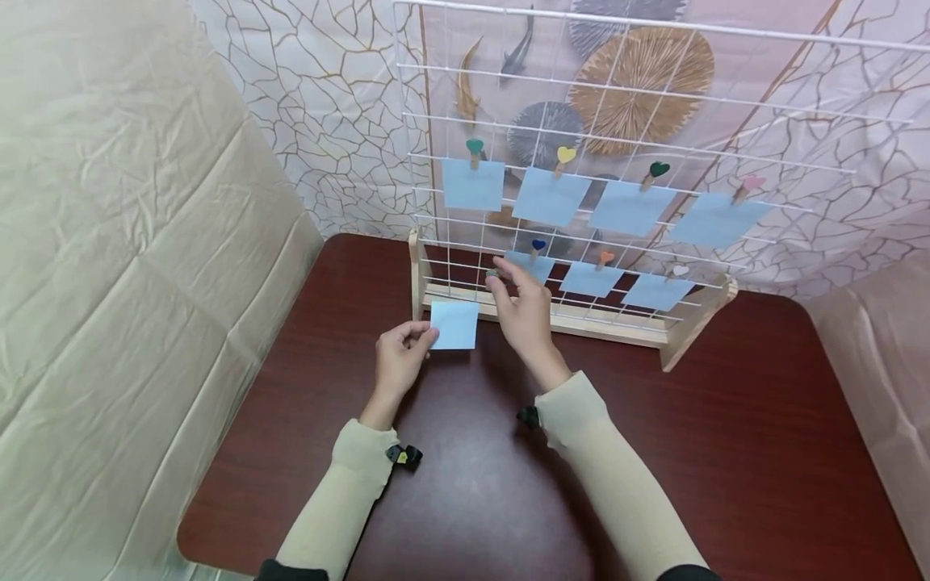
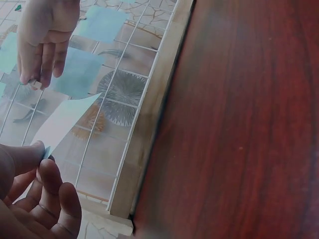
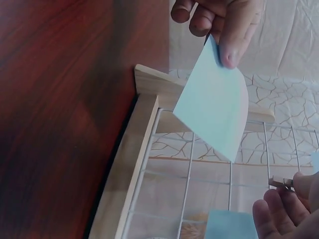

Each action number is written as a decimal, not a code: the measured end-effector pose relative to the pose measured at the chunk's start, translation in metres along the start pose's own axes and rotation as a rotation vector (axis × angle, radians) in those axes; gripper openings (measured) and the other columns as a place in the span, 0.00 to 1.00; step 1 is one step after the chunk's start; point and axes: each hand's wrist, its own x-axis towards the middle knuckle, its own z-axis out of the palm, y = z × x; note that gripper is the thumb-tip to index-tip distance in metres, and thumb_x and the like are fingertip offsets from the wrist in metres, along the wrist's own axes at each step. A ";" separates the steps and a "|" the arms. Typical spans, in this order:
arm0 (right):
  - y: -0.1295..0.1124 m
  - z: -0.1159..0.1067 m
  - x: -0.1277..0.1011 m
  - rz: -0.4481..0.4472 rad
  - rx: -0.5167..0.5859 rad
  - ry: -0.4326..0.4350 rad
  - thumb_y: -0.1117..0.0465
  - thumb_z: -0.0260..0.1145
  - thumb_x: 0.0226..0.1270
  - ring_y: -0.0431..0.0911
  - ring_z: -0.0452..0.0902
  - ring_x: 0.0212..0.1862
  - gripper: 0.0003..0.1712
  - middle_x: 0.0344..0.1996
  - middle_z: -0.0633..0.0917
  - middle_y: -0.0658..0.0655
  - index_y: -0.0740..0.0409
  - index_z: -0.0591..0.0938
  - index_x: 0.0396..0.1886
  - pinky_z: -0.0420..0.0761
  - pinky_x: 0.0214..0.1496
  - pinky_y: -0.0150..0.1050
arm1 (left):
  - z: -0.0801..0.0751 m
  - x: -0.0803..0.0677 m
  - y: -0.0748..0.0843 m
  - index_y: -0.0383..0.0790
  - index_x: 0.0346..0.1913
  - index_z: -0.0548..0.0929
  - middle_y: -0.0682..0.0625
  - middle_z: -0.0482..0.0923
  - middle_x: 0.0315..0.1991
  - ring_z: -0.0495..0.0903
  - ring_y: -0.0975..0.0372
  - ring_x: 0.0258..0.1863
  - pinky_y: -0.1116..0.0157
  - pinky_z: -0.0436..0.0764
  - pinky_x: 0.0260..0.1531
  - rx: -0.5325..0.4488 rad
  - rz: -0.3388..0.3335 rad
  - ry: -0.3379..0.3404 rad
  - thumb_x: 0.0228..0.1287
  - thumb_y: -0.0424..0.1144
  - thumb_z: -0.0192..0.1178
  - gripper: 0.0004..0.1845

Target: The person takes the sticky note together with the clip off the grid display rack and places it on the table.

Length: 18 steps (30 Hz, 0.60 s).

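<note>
My left hand (image 1: 398, 359) pinches a light blue square paper note (image 1: 456, 327) by its left edge, between thumb and fingers. In the right wrist view the note (image 3: 214, 104) bends slightly and stands off the grid. My right hand (image 1: 529, 319) pinches a small wooden clothespin (image 3: 280, 182) near the wires, to the right of and above the note. The clothespin's decoration is mostly hidden by the fingers. A white wire grid rack (image 1: 625, 22) stands before both hands. Blue notes (image 1: 472, 186) hang on it in two rows, under clothespins with coloured hearts (image 1: 566, 154).
The rack's wooden base (image 1: 603, 325) and side foot (image 1: 699, 327) stand on a dark red-brown table (image 1: 465, 484). A patterned cloth (image 1: 341, 105) hangs behind the grid. Pale fabric (image 1: 145, 282) covers the left side.
</note>
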 end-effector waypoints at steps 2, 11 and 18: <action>0.001 -0.003 -0.004 0.022 0.015 -0.001 0.68 0.70 0.74 0.56 0.89 0.44 0.15 0.45 0.91 0.65 0.68 0.86 0.57 0.86 0.41 0.44 | 0.000 -0.002 0.000 0.28 0.42 0.91 0.37 0.84 0.23 0.81 0.53 0.20 0.73 0.75 0.22 -0.004 -0.008 -0.006 0.68 0.32 0.72 0.08; 0.008 -0.013 -0.025 0.111 0.061 -0.025 0.66 0.70 0.74 0.56 0.89 0.41 0.11 0.38 0.92 0.62 0.68 0.88 0.50 0.80 0.41 0.27 | -0.001 -0.013 -0.001 0.28 0.42 0.91 0.36 0.84 0.23 0.79 0.55 0.20 0.73 0.73 0.21 -0.013 -0.041 -0.021 0.66 0.32 0.74 0.08; 0.017 -0.016 -0.045 0.192 0.116 -0.033 0.67 0.72 0.73 0.52 0.88 0.37 0.10 0.35 0.91 0.62 0.69 0.89 0.49 0.80 0.40 0.25 | -0.006 -0.021 -0.008 0.28 0.43 0.92 0.37 0.87 0.29 0.77 0.66 0.22 0.73 0.75 0.25 0.031 -0.041 -0.026 0.65 0.33 0.75 0.10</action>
